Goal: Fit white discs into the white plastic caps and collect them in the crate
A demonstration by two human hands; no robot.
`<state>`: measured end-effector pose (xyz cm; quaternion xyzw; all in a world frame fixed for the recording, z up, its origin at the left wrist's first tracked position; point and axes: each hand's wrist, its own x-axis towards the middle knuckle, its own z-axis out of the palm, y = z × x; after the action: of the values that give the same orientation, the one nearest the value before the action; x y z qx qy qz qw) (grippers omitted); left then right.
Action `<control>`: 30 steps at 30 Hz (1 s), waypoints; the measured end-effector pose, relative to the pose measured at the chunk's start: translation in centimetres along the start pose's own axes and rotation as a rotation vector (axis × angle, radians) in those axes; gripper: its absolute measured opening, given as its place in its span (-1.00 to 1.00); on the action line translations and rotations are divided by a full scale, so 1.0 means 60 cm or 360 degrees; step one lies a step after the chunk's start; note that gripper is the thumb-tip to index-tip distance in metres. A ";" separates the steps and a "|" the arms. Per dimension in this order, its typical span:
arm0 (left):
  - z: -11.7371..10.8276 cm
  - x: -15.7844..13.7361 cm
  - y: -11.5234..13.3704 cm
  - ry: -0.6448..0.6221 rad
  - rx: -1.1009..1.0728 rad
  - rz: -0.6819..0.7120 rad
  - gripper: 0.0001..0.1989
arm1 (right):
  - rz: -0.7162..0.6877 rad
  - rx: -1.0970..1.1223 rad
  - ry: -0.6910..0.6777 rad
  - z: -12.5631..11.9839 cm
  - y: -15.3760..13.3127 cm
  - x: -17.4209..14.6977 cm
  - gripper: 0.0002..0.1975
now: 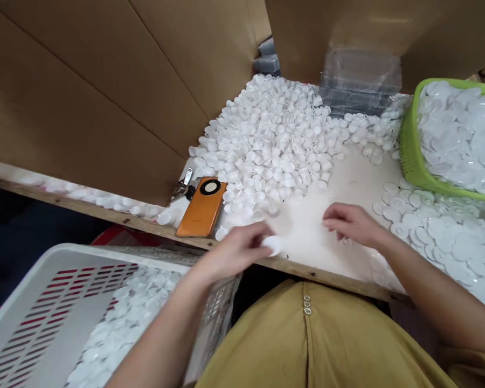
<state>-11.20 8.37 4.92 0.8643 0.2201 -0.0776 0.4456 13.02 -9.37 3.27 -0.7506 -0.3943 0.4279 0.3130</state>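
Note:
My left hand (pixel 240 248) is closed in a pinch on a small round white plastic cap (pixel 272 245), held just above the table's front edge. To its right, over the white tabletop (pixel 303 221), my right hand (pixel 351 223) has its fingers curled together. Whether anything sits between those fingertips is hidden. Beyond my left hand spreads a large heap of small white plastic cups or caps (pixel 275 140). Many flat white discs (pixel 432 231) lie to the right of my right hand.
A green basket (pixel 408 145) full of white discs stands at the right back. An orange phone (pixel 202 210) lies beside keys (pixel 181 188) at the left. Below the edge, a white crate (pixel 60 258) holds more white pieces. Brown cardboard (pixel 105 97) walls the left; plastic-wrapped blocks (pixel 359 81) stand behind.

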 end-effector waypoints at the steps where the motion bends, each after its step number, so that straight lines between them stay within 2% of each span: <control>1: -0.026 -0.050 -0.027 -0.0009 0.0080 -0.0126 -0.76 | 0.0000 -0.0182 0.0197 -0.025 0.014 -0.012 -0.82; 3: -0.076 -0.148 -0.086 -0.0012 0.0268 -0.0468 -0.70 | 0.0046 -0.0652 0.0582 -0.080 0.052 -0.031 -0.85; 4: -0.095 -0.191 -0.114 0.0038 0.0385 -0.0675 -0.70 | 0.0104 -0.0861 0.0667 -0.104 0.075 -0.036 -0.85; 5: -0.109 -0.225 -0.135 0.0126 0.0493 -0.0855 -0.69 | 0.0136 -0.0914 0.0708 -0.125 0.098 -0.040 -0.84; 7: -0.115 -0.258 -0.154 0.0380 0.0634 -0.1053 -0.68 | 0.0143 -0.1022 0.0729 -0.149 0.135 -0.040 -0.82; 8: -0.108 -0.255 -0.151 0.0512 0.0644 -0.1046 -0.66 | 0.0133 -0.1047 0.0716 -0.153 0.146 -0.039 -0.81; 10: -0.080 -0.212 -0.125 0.0720 0.0585 -0.0858 -0.64 | 0.0091 -0.1114 0.0695 -0.151 0.152 -0.035 -0.81; 14: -0.008 -0.049 -0.047 0.0906 0.0618 -0.0289 -0.70 | -0.0158 -0.1292 0.0757 -0.126 0.120 -0.032 -0.85; 16: 0.019 0.024 -0.021 0.0895 0.0796 -0.0083 -0.73 | -0.0300 -0.1356 0.0789 -0.110 0.100 -0.032 -0.83; 18: 0.036 0.073 -0.007 0.0814 0.0931 0.0007 -0.81 | -0.0353 -0.1293 0.0820 -0.094 0.085 -0.035 -0.82; 20: 0.047 0.097 -0.001 0.0734 0.0950 0.0039 -0.86 | -0.0339 -0.1118 0.0861 -0.079 0.075 -0.039 -0.82; 24: 0.068 0.104 0.005 0.0599 0.0836 0.0180 -0.87 | -0.0282 -0.0785 0.0811 -0.049 0.056 -0.040 -0.83; 27: 0.085 0.105 0.016 0.0580 0.0644 0.0154 -0.72 | -0.0185 -0.0462 0.0597 -0.027 0.044 -0.030 -0.82; 30: 0.099 0.116 0.028 0.0521 0.0497 0.0198 -0.59 | -0.0169 0.0074 0.0377 -0.006 0.038 -0.015 -0.78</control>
<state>-3.90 4.92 0.37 0.9356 0.2213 0.0582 0.2689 13.76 -11.32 1.96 -0.7665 -0.3838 0.3282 0.3968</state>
